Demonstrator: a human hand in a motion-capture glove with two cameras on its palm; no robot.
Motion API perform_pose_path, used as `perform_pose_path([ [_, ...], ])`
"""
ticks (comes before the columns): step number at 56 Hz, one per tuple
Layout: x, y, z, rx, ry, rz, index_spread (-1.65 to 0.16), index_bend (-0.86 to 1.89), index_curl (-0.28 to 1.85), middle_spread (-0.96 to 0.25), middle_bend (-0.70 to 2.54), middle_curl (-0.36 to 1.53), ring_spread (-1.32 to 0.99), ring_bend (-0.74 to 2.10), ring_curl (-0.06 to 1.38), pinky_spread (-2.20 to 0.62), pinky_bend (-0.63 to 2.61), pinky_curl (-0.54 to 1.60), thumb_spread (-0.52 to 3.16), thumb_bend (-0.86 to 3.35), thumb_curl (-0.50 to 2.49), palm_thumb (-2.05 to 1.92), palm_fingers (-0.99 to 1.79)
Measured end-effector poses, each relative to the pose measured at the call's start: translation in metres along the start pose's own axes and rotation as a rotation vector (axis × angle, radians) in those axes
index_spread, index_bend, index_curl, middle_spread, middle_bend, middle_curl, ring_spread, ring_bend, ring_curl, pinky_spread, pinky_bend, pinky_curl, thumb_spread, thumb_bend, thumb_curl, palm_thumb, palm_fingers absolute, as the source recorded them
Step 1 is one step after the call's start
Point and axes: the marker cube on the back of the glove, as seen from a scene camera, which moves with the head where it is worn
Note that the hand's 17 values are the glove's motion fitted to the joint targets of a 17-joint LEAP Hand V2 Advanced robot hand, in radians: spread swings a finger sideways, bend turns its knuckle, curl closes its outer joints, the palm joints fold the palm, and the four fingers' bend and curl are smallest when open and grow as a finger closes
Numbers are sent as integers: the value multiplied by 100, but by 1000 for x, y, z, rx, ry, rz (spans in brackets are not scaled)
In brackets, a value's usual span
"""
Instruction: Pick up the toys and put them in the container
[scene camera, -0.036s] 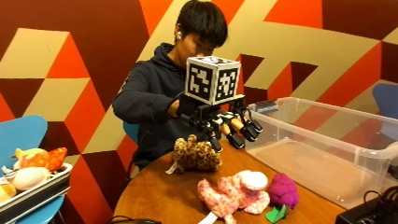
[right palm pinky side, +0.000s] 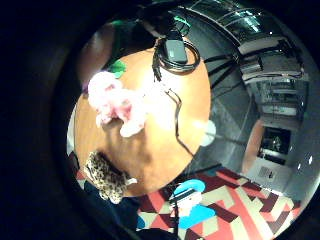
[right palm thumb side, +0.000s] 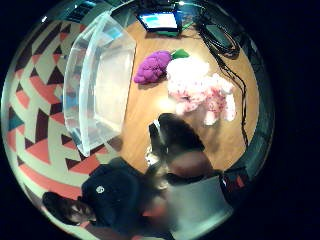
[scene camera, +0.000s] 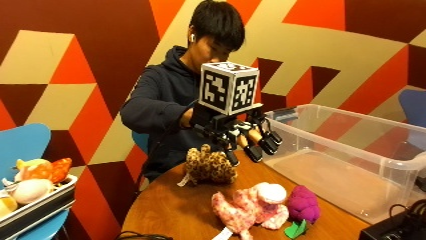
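A round wooden table (scene camera: 166, 210) stands before a wall (scene camera: 80, 60) of red, orange and tan shapes. On it lie a leopard plush (scene camera: 209, 167), a pink spotted plush (scene camera: 249, 206) and a purple grape plush (scene camera: 303, 204), beside a clear plastic container (scene camera: 346, 155). The gloved right hand (scene camera: 243, 135) hovers above the leopard, fingers spread, holding nothing.

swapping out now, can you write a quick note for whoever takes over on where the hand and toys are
Right hand: above the table, fingers spread, holding nothing.
Toys: leopard plush on the table just below the hand; pink plush and purple grape toy nearer the table's front edge.
Container: clear bin beside the toys, no toys visible inside.
Done: nothing in yet.
Left: all three toys; the leopard looks nearest.
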Motion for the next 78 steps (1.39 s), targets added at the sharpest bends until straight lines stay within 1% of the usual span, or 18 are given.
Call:
perform_pose_path([
  [3, 24, -12, 16, -86, 39, 45, -16, 8, 3, 0, 13, 4, -1, 20, 4, 2, 75, 20, 73, 8, 6, 11, -7],
  [12, 26, -31, 53, -149, 23, 34, -21, 9, 7, 0, 16, 10, -1, 25, 9, 3, 86, 27, 107, 6, 12, 10, -13],
  [21, 21, -43, 94, -192, 13, 25, -21, 9, 10, 0, 15, 14, 0, 27, 13, 4, 92, 30, 119, 4, 17, 11, -15],
  [30, 20, -51, 127, -248, 70, 39, -23, 9, 11, 1, 18, 18, 2, 38, 18, 4, 101, 33, 122, 4, 22, 16, -6],
  [34, 21, -54, 141, -265, 98, 53, -25, 6, 9, 0, 24, 21, 1, 57, 22, 3, 103, 33, 123, 6, 24, 23, 10],
  [37, 21, -56, 147, -227, 103, 54, -25, 2, 6, -3, 35, 24, -8, 82, 27, -2, 100, 31, 124, 10, 27, 32, 35],
  [38, 21, -56, 148, -203, 109, 54, -26, 2, 5, -5, 43, 27, -14, 99, 32, -6, 94, 29, 126, 16, 30, 42, 53],
  [39, 22, -57, 148, -178, 114, 54, -26, 2, 4, -7, 52, 29, -17, 105, 32, -9, 91, 27, 126, 19, 32, 48, 63],
  [41, 22, -58, 149, -133, 114, 53, -26, 4, 3, -10, 65, 33, -22, 112, 34, -14, 87, 26, 125, 24, 35, 58, 77],
  [42, 21, -58, 150, -115, 110, 51, -25, 8, 3, -12, 71, 36, -24, 109, 34, -19, 91, 28, 116, 25, 38, 64, 87],
  [43, 21, -58, 151, -98, 104, 49, -25, 8, 3, -13, 73, 37, -26, 110, 35, -21, 90, 27, 113, 25, 39, 66, 87],
  [44, 20, -58, 151, -82, 100, 45, -25, 12, 4, -14, 81, 40, -27, 113, 37, -24, 86, 27, 105, 25, 42, 69, 98],
  [47, 17, -57, 153, -31, 101, 27, -25, 19, 4, -16, 90, 44, -30, 117, 40, -29, 79, 27, 92, 26, 46, 75, 110],
  [49, 15, -55, 153, -7, 105, 14, -26, 22, 5, -17, 92, 46, -31, 118, 42, -32, 77, 28, 85, 26, 49, 78, 112],
  [54, 10, -47, 144, 22, 91, -10, -29, 39, 9, -19, 97, 50, -31, 117, 44, -35, 81, 32, 67, 26, 55, 80, 126],
  [60, 2, -35, 113, 56, 61, -23, -32, 54, 13, -21, 102, 53, -33, 121, 46, -37, 88, 36, 53, 22, 59, 75, 126],
  [67, -10, -19, 61, 89, 34, -33, -33, 68, 18, -24, 106, 57, -34, 130, 50, -39, 95, 42, 45, 18, 65, 70, 122],
  [78, -49, 16, -35, 257, -35, -81, -35, 83, 24, -26, 114, 64, -34, 137, 54, -39, 104, 48, 36, 17, 73, 68, 114],
])
